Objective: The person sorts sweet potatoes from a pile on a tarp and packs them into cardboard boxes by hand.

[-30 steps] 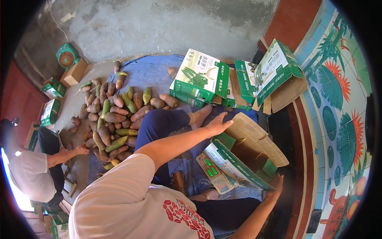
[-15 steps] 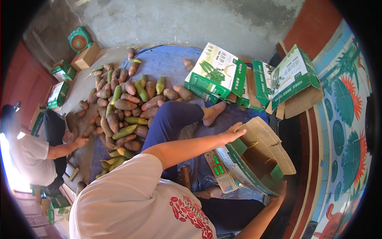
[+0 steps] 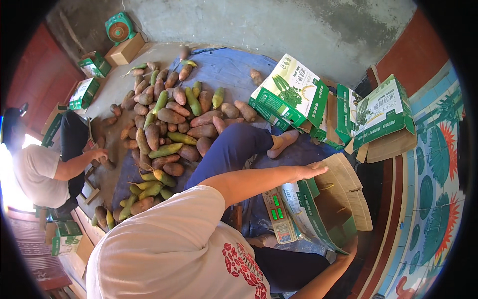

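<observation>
An open cardboard box [image 3: 343,192], green and white outside and brown inside, stands tilted between my two hands, its flaps spread. My left hand [image 3: 307,172] lies along its far left edge, by the raised brown flap, fingers stretched out. At the near right corner my right hand [image 3: 347,251] is bent round the box, its fingers partly hidden. A thin yellowish strip shows inside the box. Against the box's left side, apparently beneath it, is a digital scale [image 3: 280,219] with lit green displays.
Many root vegetables [image 3: 172,115], green and reddish-brown, are heaped on a blue tarp [image 3: 234,65]. More green-white boxes [image 3: 294,89] stand beyond my foot. At left a co-worker [image 3: 42,169] sits among boxes. A green fan [image 3: 119,28] rests by the wall; a painted tile wall [image 3: 428,199] is at right.
The view has swung, so the scene sits farther right and the heap lower. Both hands stay at the box, my left fingers now straighter. The co-worker's hand has shifted.
</observation>
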A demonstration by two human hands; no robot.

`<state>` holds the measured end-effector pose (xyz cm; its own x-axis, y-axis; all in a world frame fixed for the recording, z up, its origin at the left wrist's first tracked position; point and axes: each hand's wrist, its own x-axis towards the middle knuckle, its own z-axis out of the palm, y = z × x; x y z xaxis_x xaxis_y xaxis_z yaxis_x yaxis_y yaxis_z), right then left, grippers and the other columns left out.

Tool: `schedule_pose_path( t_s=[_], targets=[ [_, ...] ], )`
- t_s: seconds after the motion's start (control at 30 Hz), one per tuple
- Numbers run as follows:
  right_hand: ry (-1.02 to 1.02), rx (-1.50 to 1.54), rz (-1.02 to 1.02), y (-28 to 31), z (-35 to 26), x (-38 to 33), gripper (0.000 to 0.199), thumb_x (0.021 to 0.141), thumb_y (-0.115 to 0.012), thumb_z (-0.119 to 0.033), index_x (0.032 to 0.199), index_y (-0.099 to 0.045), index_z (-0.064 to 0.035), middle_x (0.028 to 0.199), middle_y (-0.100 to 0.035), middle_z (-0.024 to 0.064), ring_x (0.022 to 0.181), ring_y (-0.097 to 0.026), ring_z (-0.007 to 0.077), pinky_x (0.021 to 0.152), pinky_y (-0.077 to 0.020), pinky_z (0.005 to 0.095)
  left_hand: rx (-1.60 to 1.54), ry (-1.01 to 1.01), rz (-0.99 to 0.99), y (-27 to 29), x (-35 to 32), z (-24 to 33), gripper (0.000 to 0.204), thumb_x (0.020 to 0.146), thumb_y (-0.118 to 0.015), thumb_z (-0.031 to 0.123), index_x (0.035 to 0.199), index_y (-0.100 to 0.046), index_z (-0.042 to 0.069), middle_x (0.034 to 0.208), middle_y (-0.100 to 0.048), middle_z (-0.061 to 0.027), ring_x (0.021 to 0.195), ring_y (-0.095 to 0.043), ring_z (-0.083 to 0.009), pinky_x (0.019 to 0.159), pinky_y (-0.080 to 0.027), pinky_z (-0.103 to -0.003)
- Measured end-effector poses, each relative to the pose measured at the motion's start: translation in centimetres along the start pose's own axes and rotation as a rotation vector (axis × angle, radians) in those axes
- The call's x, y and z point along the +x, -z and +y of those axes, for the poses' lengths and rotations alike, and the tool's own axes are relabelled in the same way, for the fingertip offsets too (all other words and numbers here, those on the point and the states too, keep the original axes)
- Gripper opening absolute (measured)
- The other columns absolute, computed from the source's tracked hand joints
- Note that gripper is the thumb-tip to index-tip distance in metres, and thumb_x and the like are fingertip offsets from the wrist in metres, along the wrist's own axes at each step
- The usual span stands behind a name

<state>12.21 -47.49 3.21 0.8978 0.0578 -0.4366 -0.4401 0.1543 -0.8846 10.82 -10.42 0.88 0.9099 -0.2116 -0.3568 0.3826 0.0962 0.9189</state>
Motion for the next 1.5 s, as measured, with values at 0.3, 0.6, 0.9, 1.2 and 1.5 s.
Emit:
schedule_pose_path(
  t_s=[0.3,0.6,0.9,1.2,1.5],
  targets=[
    [-0.036,0.162,0.041,5.2,1.0,1.9,0.055,0.090,-0.047,-0.039,0.130,-0.040,-0.0002,0.132,-0.043,0.0152,0.117,-0.044,0.0303,0.099,-0.0351,0.0436,0.062,-0.031,0.250,0.2,-1.6,2.0,0.082,0.087,-0.029,0.066,0.145,-0.014,0.010,0.150,-0.009,-0.0144,0.140,-0.003,-0.0267,0.112,-0.011,-0.041],
    [0.215,0.090,0.305,7.6,1.5,2.3,0.054,0.088,-0.053,-0.035,0.129,-0.043,-0.0016,0.127,-0.048,0.0141,0.113,-0.049,0.0273,0.092,-0.0400,0.0414,0.125,-0.628,0.560,3.8,-9.0,6.8,0.051,0.087,-0.058,0.022,0.130,-0.036,0.003,0.129,-0.037,-0.0188,0.119,-0.040,-0.0302,0.100,-0.034,-0.037],
    [0.220,0.025,0.539,7.6,2.0,3.7,0.052,0.086,-0.054,-0.037,0.127,-0.049,-0.0053,0.124,-0.053,0.0115,0.110,-0.052,0.0248,0.084,-0.0390,0.0413,0.425,-1.703,1.164,1.8,-22.7,17.3,0.058,0.078,-0.059,0.010,0.131,-0.034,0.003,0.137,-0.030,-0.0211,0.126,-0.032,-0.0351,0.100,-0.032,-0.041],
    [0.253,0.133,0.636,6.5,1.2,3.3,0.053,0.087,-0.055,-0.037,0.128,-0.046,-0.0038,0.127,-0.051,0.0125,0.114,-0.049,0.0254,0.090,-0.0397,0.0398,0.515,-1.981,1.333,-6.1,-31.2,18.5,0.073,0.077,-0.068,0.044,0.137,-0.033,0.021,0.142,-0.029,-0.0071,0.137,-0.013,-0.0190,0.111,-0.012,-0.048],
    [0.195,0.045,0.596,4.5,0.3,2.0,0.052,0.089,-0.053,-0.033,0.129,-0.044,-0.0008,0.129,-0.048,0.0130,0.115,-0.048,0.0253,0.095,-0.0354,0.0380,0.130,-1.903,1.703,-7.7,-28.8,20.5,0.043,0.085,-0.052,0.007,0.127,-0.046,0.012,0.130,-0.046,-0.0068,0.123,-0.036,-0.0140,0.108,-0.026,-0.035]
  ],
)
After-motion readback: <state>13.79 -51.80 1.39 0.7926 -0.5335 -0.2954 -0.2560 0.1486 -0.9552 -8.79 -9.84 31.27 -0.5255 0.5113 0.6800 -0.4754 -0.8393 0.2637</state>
